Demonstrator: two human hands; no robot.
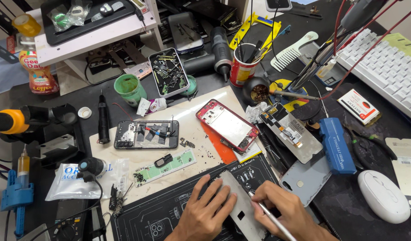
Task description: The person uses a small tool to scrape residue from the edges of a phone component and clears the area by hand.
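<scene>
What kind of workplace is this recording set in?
Most likely a phone repair bench. An opened red phone frame and a dismantled dark phone lie on the work mat, beside a tray of small salvaged parts. The right hand holds a thin metal tool.

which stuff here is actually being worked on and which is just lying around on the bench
In hand:
- left hand pressing flat on the grey metal plate
- right hand holding a thin metal tool against that plate
- dark work mat beneath

Lying about:
- red phone frame
- black opened phone
- white mouse
- keyboard
- comb
- green cup
</scene>
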